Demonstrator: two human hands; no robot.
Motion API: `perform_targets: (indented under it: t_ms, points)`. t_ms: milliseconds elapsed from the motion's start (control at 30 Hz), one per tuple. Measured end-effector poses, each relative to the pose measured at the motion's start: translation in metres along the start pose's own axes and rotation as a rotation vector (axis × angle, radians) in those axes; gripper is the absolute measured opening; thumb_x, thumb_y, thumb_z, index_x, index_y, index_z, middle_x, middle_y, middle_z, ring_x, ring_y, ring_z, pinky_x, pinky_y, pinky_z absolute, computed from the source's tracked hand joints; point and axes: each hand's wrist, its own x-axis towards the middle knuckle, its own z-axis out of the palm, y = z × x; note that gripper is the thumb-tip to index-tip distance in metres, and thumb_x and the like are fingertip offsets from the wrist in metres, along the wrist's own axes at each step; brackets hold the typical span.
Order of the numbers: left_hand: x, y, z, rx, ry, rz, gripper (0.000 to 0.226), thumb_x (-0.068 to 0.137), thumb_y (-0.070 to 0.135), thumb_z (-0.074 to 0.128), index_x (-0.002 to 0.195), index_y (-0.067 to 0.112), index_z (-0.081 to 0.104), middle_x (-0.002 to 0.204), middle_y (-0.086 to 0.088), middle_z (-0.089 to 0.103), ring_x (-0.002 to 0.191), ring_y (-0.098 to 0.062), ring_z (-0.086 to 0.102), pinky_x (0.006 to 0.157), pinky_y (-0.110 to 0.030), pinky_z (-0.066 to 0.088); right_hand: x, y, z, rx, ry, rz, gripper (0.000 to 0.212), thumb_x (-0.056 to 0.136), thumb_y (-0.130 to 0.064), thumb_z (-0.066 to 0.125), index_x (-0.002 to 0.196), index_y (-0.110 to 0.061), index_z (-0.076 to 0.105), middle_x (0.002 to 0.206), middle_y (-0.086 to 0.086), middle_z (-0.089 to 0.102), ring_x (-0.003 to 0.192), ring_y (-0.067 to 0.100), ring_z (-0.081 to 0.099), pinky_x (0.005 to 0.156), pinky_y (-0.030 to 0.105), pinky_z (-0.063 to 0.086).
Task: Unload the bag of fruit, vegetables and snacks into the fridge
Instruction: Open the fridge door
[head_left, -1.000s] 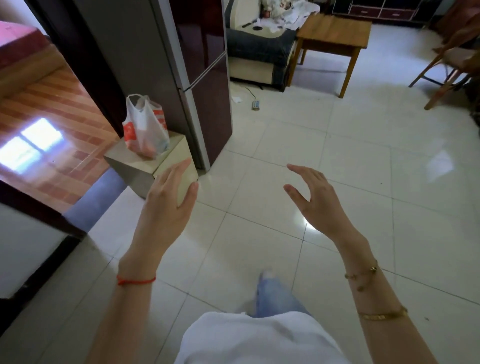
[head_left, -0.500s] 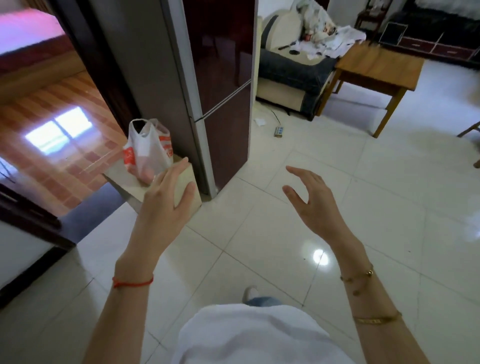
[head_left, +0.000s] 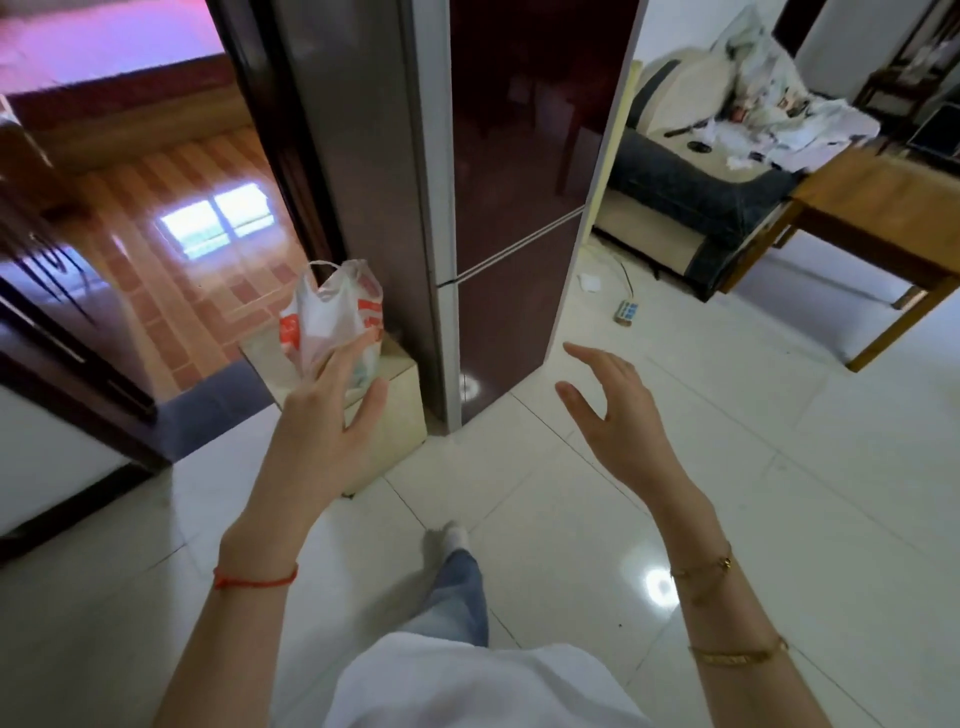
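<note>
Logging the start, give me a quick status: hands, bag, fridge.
Left hand and right hand open, empty. White-and-red plastic bag on beige box, untouched. Dark red two-door fridge closed.

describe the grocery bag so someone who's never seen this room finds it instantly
Start at the tall dark-red fridge, doors shut. Against its left side stands a low beige box; the plastic bag sits on top. It's the only white, orange-printed bag there, handles up, just beyond the left hand.
</note>
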Motion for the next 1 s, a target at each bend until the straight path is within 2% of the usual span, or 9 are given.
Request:
perform_targets:
  t_ms: [100,233,333,467,600,767,833,933,1000]
  points:
    - [0.038,-0.004,0.012,0.003,0.032,-0.025,0.047,0.098,0.022,0.055,0.143,0.011,0.048,0.142,-0.016,0.055,0.119,-0.03,0.059,0.086,-0.021,0.043,0.043,0.007,0.006,0.01,-0.014,-0.012,0.049,0.096,-0.038,0.052,0.141,-0.02,0.048,0.14,-0.002,0.053,0.133,0.014,0.043,0.107,0.021,0.028]
    - [0.089,-0.006,0.021,0.009,0.05,-0.074,0.049,0.098,0.026,0.054,0.144,0.01,0.048,0.14,-0.018,0.056,0.123,-0.034,0.057,0.092,-0.036,0.048,0.102,0.012,0.012,0.027,-0.038,-0.033,0.06,0.09,-0.05,0.042,0.141,-0.021,0.047,0.142,-0.003,0.052,0.133,0.013,0.042,0.106,0.021,0.03]
    - [0.128,-0.005,0.024,0.008,0.052,-0.091,0.051,0.098,0.026,0.054,0.146,0.012,0.047,0.144,-0.017,0.053,0.126,-0.034,0.055,0.099,-0.042,0.049,0.146,0.015,0.016,0.043,-0.037,-0.028,0.053,0.094,-0.045,0.048,0.142,-0.022,0.046,0.143,-0.003,0.051,0.134,0.012,0.042,0.102,0.017,0.028]
    - [0.17,-0.008,0.03,0.008,0.044,-0.088,0.05,0.098,0.024,0.055,0.146,0.011,0.047,0.142,-0.016,0.055,0.123,-0.033,0.058,0.095,-0.037,0.049,0.188,0.019,0.023,0.055,-0.021,-0.026,0.049,0.096,-0.037,0.052,0.142,-0.02,0.046,0.142,-0.003,0.051,0.134,0.012,0.042,0.103,0.019,0.028]
    - [0.201,-0.008,0.033,0.018,0.046,-0.111,0.051,0.098,0.024,0.054,0.147,0.014,0.044,0.142,-0.015,0.055,0.125,-0.033,0.056,0.101,-0.045,0.049,0.218,0.023,0.027,0.047,-0.051,-0.038,0.048,0.097,-0.034,0.054,0.142,-0.021,0.046,0.142,-0.002,0.051,0.134,0.014,0.042,0.103,0.018,0.027]
    - [0.225,-0.008,0.04,0.016,0.05,-0.145,0.063,0.091,0.044,0.041,0.146,0.014,0.045,0.139,-0.015,0.057,0.122,-0.032,0.058,0.097,-0.048,0.054,0.249,0.028,0.029,0.057,-0.06,-0.077,0.047,0.097,-0.034,0.054,0.141,-0.02,0.047,0.141,-0.002,0.052,0.133,0.015,0.043,0.104,0.02,0.029]
    - [0.233,-0.008,0.045,0.021,0.06,-0.16,0.066,0.089,0.046,0.04,0.145,0.011,0.047,0.137,-0.016,0.059,0.118,-0.033,0.061,0.096,-0.047,0.053,0.26,0.031,0.029,0.062,-0.07,-0.103,0.046,0.098,-0.031,0.055,0.141,-0.019,0.047,0.14,-0.001,0.053,0.132,0.016,0.044,0.105,0.023,0.031]
    - [0.245,-0.009,0.055,0.006,0.064,-0.204,0.058,0.093,0.039,0.046,0.142,0.009,0.05,0.134,-0.017,0.061,0.11,-0.034,0.066,0.094,-0.046,0.053,0.277,0.033,0.027,0.063,-0.081,-0.135,0.045,0.097,-0.03,0.055,0.141,-0.018,0.048,0.14,0.0,0.053,0.132,0.017,0.044,0.108,0.029,0.036]
    - [0.254,-0.011,0.063,0.001,0.059,-0.214,0.051,0.097,0.031,0.052,0.145,0.012,0.047,0.138,-0.015,0.059,0.116,-0.033,0.063,0.099,-0.044,0.05,0.288,0.033,0.025,0.065,-0.087,-0.151,0.046,0.097,-0.031,0.054,0.141,-0.018,0.047,0.141,0.001,0.052,0.133,0.018,0.044,0.109,0.032,0.036]
